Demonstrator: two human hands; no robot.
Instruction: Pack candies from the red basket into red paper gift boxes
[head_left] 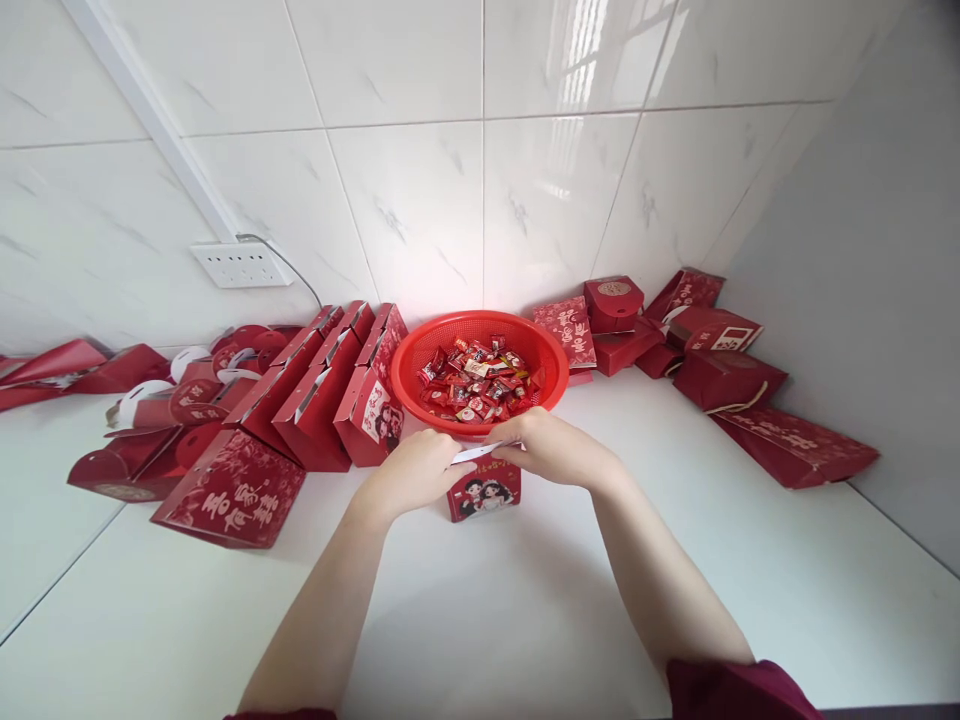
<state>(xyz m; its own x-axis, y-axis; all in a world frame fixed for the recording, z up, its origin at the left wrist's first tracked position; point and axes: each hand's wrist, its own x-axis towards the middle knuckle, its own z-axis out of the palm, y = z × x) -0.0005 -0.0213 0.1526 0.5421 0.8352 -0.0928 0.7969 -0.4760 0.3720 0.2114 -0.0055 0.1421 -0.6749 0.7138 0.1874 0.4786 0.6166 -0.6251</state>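
"Red box (485, 497), where does it stand?"
"On the table (480, 620), just in front of the candy basket (400, 370)."
"And the grip?"
"Left hand (420, 466) and right hand (553, 450) both pinch its top edge."

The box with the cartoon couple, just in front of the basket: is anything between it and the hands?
Nothing visible is: the left hand and the right hand both hold the box at its top edge.

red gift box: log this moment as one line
left hand and right hand: on top edge of couple-print gift box | candy basket: behind box | box: upright
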